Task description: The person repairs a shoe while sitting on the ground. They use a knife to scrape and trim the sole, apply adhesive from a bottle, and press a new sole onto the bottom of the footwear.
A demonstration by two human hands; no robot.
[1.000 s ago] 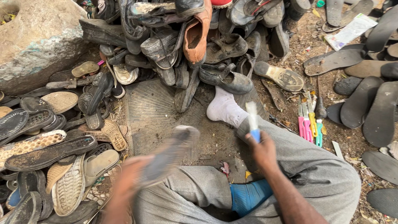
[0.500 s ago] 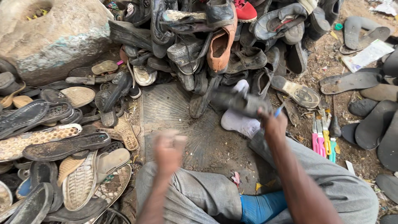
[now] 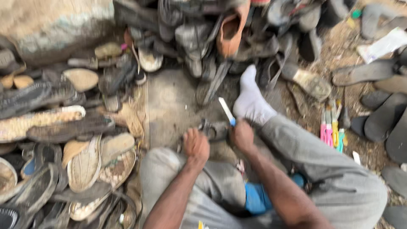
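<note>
Worn soles and old shoes ring your two hands as they work a dark sandal over your knees.

Flattened soles lie in rows well to the left of your left hand, which is curled shut on the near end of the dark sandal; the picture is blurred, so you cannot tell just how its fingers lie. Between your two hands the sandal rests above your grey trouser knee. Your right hand is closed around a white and blue tool, whose pale end slants up and away from it. Just beyond that hand is your white-socked foot, and well to its right a bundle of coloured tools lies on the dirt.
</note>
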